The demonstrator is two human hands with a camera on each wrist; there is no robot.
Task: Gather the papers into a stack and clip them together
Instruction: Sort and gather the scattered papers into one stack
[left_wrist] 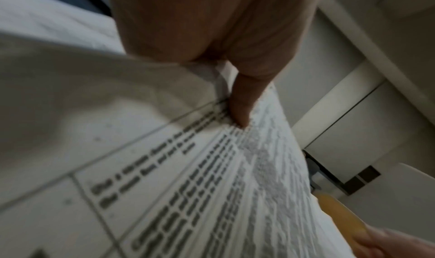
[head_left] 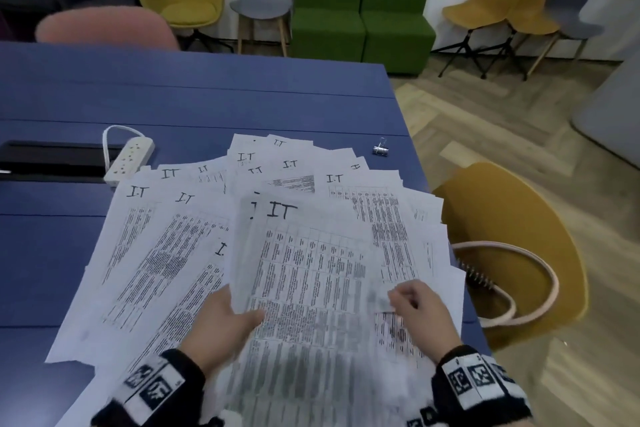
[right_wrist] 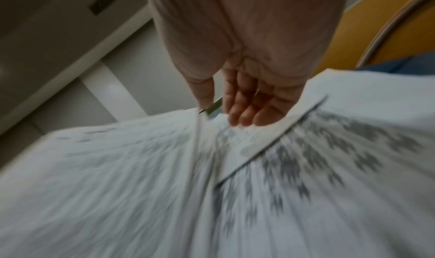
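left fingers under a lifted sheet [head_left: 304,270], thumb [head_left: 249,317] pressed on top, pinching its left edge. left hand [head_left: 221,326] at 7 o'clock of the fan of papers [head_left: 145,253]. right hand [head_left: 420,312] at 5 o'clock, fingers curled, pinching the sheet's right edge. clip [head_left: 381,149] at 1 o'clock on the blue table [head_left: 173,97], well apart from both hands.

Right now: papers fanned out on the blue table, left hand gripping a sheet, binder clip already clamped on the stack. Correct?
Not quite. In the head view the binder clip lies loose on the blue table, apart from the papers. The rest holds: papers fanned out, left hand gripping a sheet.
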